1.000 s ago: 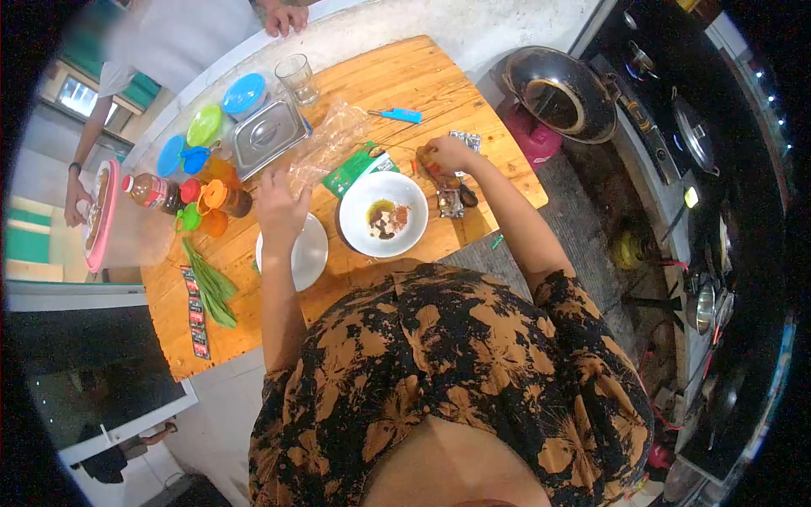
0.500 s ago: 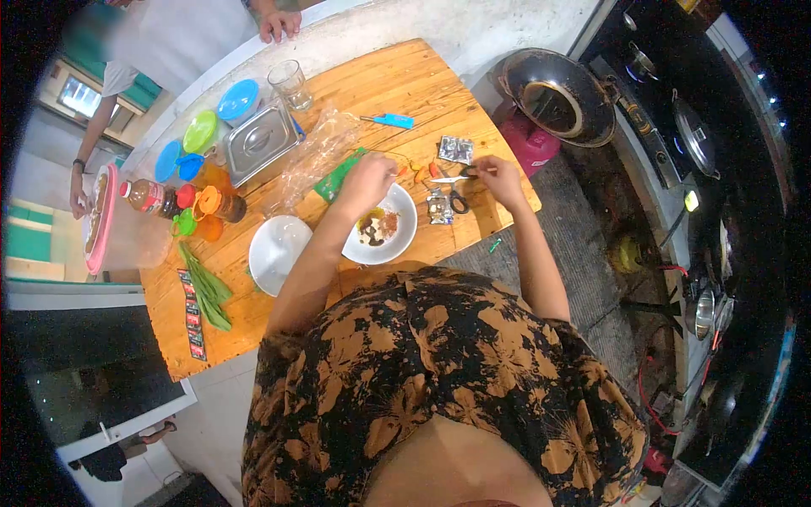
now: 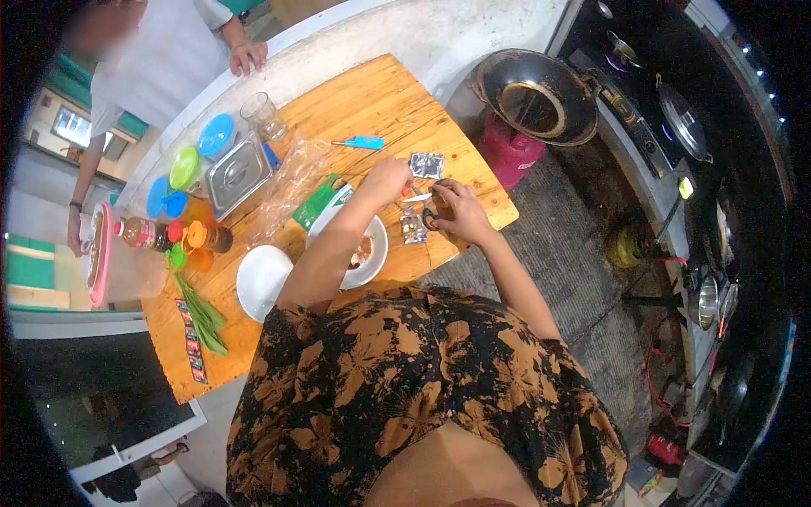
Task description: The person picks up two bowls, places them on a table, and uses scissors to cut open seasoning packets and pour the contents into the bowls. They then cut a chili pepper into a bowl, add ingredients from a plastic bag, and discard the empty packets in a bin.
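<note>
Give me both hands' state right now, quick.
Left hand: fingers bent near the square silver packet; open or closed, cannot tell.
Right hand: fingers at the black-handled metal scissors; grip cannot be told.

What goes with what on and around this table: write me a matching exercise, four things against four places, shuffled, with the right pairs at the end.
Things
1. Clear drinking glass
2. Large dark metal wok
3. Long green leaves
4. Black-handled metal scissors

Places
A. Beside the strip of red-and-black sachets
B. At the person's right hand
C. Above the pink gas cylinder
D. Standing near the blue-lidded round container

Right pairs: 1-D, 2-C, 3-A, 4-B
</note>
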`<state>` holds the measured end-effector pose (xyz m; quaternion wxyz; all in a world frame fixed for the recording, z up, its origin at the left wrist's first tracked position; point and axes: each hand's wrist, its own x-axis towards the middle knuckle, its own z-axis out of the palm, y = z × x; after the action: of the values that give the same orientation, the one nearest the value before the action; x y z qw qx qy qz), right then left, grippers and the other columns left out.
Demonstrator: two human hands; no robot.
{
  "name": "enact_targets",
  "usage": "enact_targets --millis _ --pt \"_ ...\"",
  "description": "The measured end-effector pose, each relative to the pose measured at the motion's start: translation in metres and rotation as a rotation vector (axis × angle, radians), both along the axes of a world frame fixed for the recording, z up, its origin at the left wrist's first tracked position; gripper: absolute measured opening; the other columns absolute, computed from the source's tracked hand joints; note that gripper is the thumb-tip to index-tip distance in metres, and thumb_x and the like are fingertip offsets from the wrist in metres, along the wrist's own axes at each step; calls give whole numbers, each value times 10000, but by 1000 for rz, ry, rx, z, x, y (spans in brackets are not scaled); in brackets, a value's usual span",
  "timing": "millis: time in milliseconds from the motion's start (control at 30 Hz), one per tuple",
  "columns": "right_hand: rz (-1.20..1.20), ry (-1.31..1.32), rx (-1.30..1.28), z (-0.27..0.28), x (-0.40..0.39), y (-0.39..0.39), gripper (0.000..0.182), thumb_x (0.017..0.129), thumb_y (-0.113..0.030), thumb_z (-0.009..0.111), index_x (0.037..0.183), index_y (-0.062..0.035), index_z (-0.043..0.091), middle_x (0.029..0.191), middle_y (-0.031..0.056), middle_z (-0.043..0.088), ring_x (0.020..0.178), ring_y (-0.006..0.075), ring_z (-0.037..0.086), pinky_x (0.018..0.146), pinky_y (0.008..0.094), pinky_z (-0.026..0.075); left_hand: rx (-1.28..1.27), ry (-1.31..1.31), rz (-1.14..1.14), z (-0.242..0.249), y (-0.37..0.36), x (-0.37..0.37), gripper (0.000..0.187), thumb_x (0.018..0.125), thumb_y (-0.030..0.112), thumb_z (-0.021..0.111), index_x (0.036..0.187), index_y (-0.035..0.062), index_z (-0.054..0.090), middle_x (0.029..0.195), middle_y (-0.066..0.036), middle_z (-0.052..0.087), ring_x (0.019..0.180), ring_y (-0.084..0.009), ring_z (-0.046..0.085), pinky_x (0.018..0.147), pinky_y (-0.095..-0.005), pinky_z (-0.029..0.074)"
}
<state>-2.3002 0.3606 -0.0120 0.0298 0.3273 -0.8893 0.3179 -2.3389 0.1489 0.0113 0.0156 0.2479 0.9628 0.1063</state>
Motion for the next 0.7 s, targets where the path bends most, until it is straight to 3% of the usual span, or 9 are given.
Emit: enact_targets --millis 133,367,467,500,533,567,600,667,700 --pt "21 -57 79 -9 -9 2 613 595 -226 707 1147 -73 489 1095 142 472 998 315 459 861 377 403 -88 36 15 -14 -2 -4 34 642 66 581 658 83 605 786 -108 589 773 -285 562 647 -377 459" --pt "-74 103 251 -11 -5 29 307 653 -140 629 915 -46 500 807 127 574 795 301 568 699 394 449 -7 83 -13 -10 -11 1 79 640 49 620 712 45 586 768 -110 571 775 -295 543 666 -395 432" --pt "-93 93 433 -12 3 39 298 652 -120 616 914 -46 493 796 148 599 741 312 585 664 398 453 220 75 120 42 -11 41 109 687 66 624 774 32 568 771 -109 577 775 -273 560 667 -365 441" --pt "-112 -47 435 4 9 37 304 679 -104 590 957 -20 499 782 165 597 744 324 584 674 398 454 422 -42 206 57 -16 56 108 714 63 623 799 30 566 784 -94 588 766 -233 570 669 -333 450" --pt "-71 -233 305 22 11 38 342 702 -88 573 1023 -7 488 798 153 598 760 295 589 686 375 457 627 -157 292 63 -22 72 106 741 60 622 824 28 565 798 -79 599 757 -193 580 671 -301 458" --pt "-30 -418 177 31 12 38 381 725 -72 555 1090 6 477 814 141 600 775 267 593 698 351 460 628 -157 312 62 -31 90 106 741 60 622 824 28 565 798 -79 599 757 -193 580 671 -301 458" --pt "-13 -421 182 27 14 37 381 725 -72 555 1090 6 477 814 141 600 775 267 593 698 351 460 782 -165 362 61 -42 108 90 761 69 616 816 20 565 794 -74 609 733 -155 584 654 -272 463" --pt "64 -929 -460 18 20 33 477 763 -33 530 1226 -21 417 914 94 592 834 157 550 775 251 419 939 -167 422 59 -60 145 84 781 78 610 809 12 566 789 -68 619 708 -116 588 637 -243 467" --pt "75 -933 -455 25 27 26 477 763 -33 530 1226 -21 417 914 94 592 834 157 550 775 251 419 1062 -244 503 54 -68 163 109 773 66 620 842 -4 572 794 -67 625 695 -106 586 631 -234 467"
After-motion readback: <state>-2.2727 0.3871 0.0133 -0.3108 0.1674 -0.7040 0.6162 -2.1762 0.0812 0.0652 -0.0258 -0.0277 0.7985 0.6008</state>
